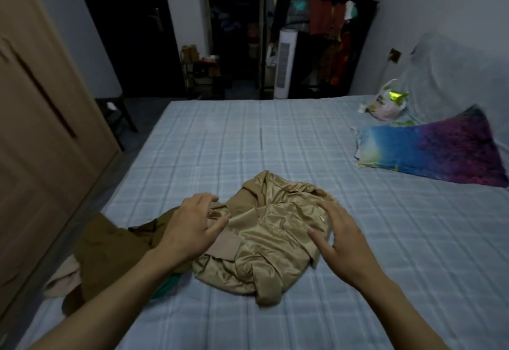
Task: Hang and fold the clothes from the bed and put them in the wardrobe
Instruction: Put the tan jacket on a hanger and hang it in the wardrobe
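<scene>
A crumpled shiny gold jacket (pixel 264 239) lies on the bed (pixel 275 143), covered in a light blue checked sheet. My left hand (pixel 190 228) hovers over the jacket's left edge, fingers spread and slightly bent, holding nothing. Over the jacket's right side my right hand (pixel 341 242) is stretched flat with straight fingers; contact with the cloth is unclear. To the left a dark brown garment (pixel 110 250) is heaped near the bed's edge, with a beige piece (pixel 63 280) and a bit of green cloth (pixel 165 289) beside it. The wooden wardrobe (pixel 41 129) stands at the left.
A colourful pillow (pixel 429 151) lies at the right, with a plastic bag (pixel 385 101) behind it and a covered shape along the wall. Beyond the bed stand a loaded clothes rack (pixel 325 32), a white tower fan (pixel 285 63), a small shelf and dark doorways.
</scene>
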Available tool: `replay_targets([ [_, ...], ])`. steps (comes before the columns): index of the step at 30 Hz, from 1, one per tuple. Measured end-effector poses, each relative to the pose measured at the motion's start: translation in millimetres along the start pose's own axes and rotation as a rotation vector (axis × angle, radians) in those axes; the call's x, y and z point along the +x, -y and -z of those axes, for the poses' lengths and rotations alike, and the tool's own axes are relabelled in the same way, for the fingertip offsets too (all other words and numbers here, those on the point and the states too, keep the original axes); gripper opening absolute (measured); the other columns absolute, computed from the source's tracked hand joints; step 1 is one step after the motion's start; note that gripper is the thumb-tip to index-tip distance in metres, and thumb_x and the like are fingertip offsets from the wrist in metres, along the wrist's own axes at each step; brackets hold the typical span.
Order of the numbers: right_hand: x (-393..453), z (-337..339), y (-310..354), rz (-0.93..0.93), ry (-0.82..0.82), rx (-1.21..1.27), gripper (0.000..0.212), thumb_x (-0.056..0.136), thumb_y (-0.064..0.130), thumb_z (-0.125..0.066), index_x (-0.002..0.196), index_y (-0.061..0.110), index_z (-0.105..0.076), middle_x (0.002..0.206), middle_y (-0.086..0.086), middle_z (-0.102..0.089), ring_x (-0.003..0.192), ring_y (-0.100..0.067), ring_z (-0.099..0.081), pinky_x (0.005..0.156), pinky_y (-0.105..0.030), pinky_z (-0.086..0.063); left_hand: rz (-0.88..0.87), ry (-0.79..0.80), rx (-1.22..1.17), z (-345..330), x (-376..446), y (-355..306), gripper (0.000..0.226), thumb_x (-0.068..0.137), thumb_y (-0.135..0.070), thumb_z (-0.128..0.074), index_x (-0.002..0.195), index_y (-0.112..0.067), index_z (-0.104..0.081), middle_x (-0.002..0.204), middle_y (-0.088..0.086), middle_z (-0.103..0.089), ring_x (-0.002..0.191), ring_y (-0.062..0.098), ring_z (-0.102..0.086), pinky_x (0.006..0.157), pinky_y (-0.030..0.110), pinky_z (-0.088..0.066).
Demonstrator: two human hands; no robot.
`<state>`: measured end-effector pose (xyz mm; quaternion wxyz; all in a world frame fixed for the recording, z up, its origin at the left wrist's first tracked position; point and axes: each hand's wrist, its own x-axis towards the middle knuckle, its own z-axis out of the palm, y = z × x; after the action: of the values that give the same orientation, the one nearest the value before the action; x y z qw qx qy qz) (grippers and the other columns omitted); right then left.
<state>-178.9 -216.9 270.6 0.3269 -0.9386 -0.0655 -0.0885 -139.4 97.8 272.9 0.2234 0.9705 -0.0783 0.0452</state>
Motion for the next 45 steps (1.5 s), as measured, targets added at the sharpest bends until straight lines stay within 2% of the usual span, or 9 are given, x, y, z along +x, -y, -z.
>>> replay_targets([
  [6, 59, -40, -21, 0.028, 0.160, -0.039, 0.068, 0.088, 0.059, -0.047, 0.146, 0.025, -0.036, 0.150, 0.006, -0.039, 0.138, -0.009, -0.034, 0.113, -0.027, -0.030, 0.102, 0.014, -0.117, -38, 49, 28, 0.046, 0.089, -0.051, -0.059, 0.126, -0.025, -0.052, 0.122, -0.005, -0.056, 0.114, 0.018, -0.052, 0.093, 0.040, -0.047],
  [9, 88, -52, -36, 0.034, 0.244, -0.062, 0.065, 0.091, 0.055, -0.051, 0.147, 0.027, -0.034, 0.151, 0.008, -0.036, 0.139, -0.009, -0.032, 0.114, -0.030, -0.030, 0.147, 0.008, -0.156, -55, 71, 38, 0.045, 0.089, -0.051, -0.059, 0.126, -0.026, -0.052, 0.122, -0.006, -0.056, 0.113, 0.018, -0.051, 0.092, 0.040, -0.047],
  [15, 134, -60, -62, 0.089, 0.302, -0.039, 0.058, 0.093, 0.041, -0.060, 0.144, 0.028, -0.036, 0.144, 0.008, -0.041, 0.129, -0.003, -0.036, 0.108, -0.019, -0.024, 0.205, 0.009, -0.081, -64, 105, 40, 0.050, 0.091, -0.052, -0.059, 0.131, -0.024, -0.049, 0.131, -0.004, -0.053, 0.121, 0.019, -0.047, 0.097, 0.038, -0.045],
  [19, 167, -64, -83, 0.140, 0.312, 0.019, 0.056, 0.091, 0.033, -0.065, 0.140, 0.018, -0.043, 0.139, 0.002, -0.048, 0.130, -0.015, -0.043, 0.110, -0.029, -0.033, 0.250, -0.032, -0.025, -61, 123, 35, 0.054, 0.092, -0.049, -0.059, 0.136, -0.020, -0.048, 0.136, 0.001, -0.051, 0.125, 0.022, -0.045, 0.099, 0.038, -0.044],
  [26, 202, -52, -126, 0.242, 0.377, 0.064, 0.057, 0.092, 0.040, -0.061, 0.142, 0.019, -0.042, 0.144, 0.000, -0.046, 0.134, -0.016, -0.041, 0.111, -0.027, -0.030, 0.336, -0.090, 0.035, -71, 126, -13, 0.053, 0.092, -0.050, -0.059, 0.134, -0.018, -0.051, 0.133, 0.001, -0.055, 0.123, 0.023, -0.048, 0.099, 0.042, -0.045],
  [31, 237, -54, -159, 0.259, 0.408, 0.054, 0.054, 0.091, 0.035, -0.064, 0.139, 0.017, -0.047, 0.140, 0.001, -0.051, 0.129, -0.015, -0.047, 0.108, -0.030, -0.036, 0.408, -0.082, 0.018, -99, 134, -22, 0.049, 0.092, -0.049, -0.058, 0.132, -0.021, -0.052, 0.128, -0.001, -0.057, 0.119, 0.020, -0.050, 0.096, 0.042, -0.046],
  [35, 262, -85, -171, 0.264, 0.452, 0.033, 0.050, 0.092, 0.032, -0.063, 0.137, 0.019, -0.046, 0.135, 0.003, -0.051, 0.122, -0.008, -0.046, 0.101, -0.020, -0.030, 0.438, -0.056, -0.056, -131, 146, -3, 0.040, 0.091, -0.048, -0.059, 0.125, -0.027, -0.055, 0.118, -0.005, -0.061, 0.112, 0.017, -0.054, 0.089, 0.038, -0.048],
  [40, 292, -139, -186, 0.301, 0.572, -0.026, 0.047, 0.094, 0.029, -0.058, 0.138, 0.017, -0.046, 0.137, 0.001, -0.051, 0.126, -0.014, -0.047, 0.106, -0.031, -0.038, 0.454, 0.044, -0.063, -182, 168, 36, 0.035, 0.094, -0.048, -0.054, 0.122, -0.026, -0.053, 0.116, -0.003, -0.060, 0.108, 0.018, -0.055, 0.086, 0.039, -0.049],
  [45, 332, -202, -207, 0.326, 0.672, -0.133, 0.042, 0.096, 0.023, -0.057, 0.136, 0.017, -0.049, 0.137, -0.002, -0.053, 0.127, -0.019, -0.047, 0.105, -0.029, -0.036, 0.464, 0.106, -0.081, -232, 195, 75, 0.037, 0.094, -0.041, -0.055, 0.124, -0.018, -0.054, 0.118, 0.001, -0.057, 0.113, 0.022, -0.051, 0.091, 0.039, -0.045],
])
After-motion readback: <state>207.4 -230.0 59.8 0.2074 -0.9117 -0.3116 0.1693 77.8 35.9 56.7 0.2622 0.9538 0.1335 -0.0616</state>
